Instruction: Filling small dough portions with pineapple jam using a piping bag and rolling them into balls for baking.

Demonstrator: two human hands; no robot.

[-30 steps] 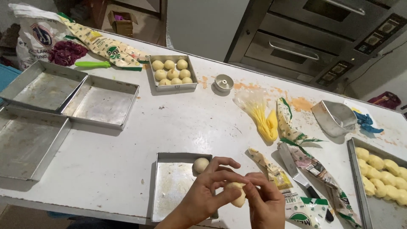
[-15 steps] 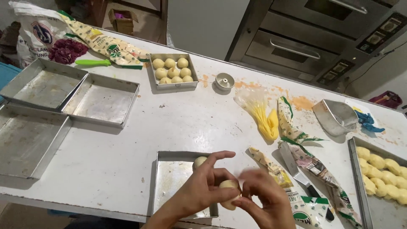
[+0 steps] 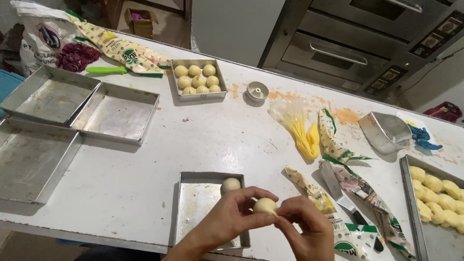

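Still pinched by both hands (image 3: 270, 222), dough ball (image 3: 265, 205) has risen over tin (image 3: 193, 212) holding one ball (image 3: 231, 184).

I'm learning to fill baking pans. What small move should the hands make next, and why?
Probably lower the dough ball into the small pan beside the one ball already there: both hands pinch it, it looks round, and the pan has bare room.

My left hand (image 3: 232, 220) and right hand (image 3: 307, 229) pinch one pale dough ball (image 3: 265, 206) between the fingertips, above the near small metal tray (image 3: 193, 212). A second dough ball (image 3: 231, 184) sits in that tray's far corner. Farther off on the white table (image 3: 145, 169), another small tray (image 3: 197, 77) holds eight balls.
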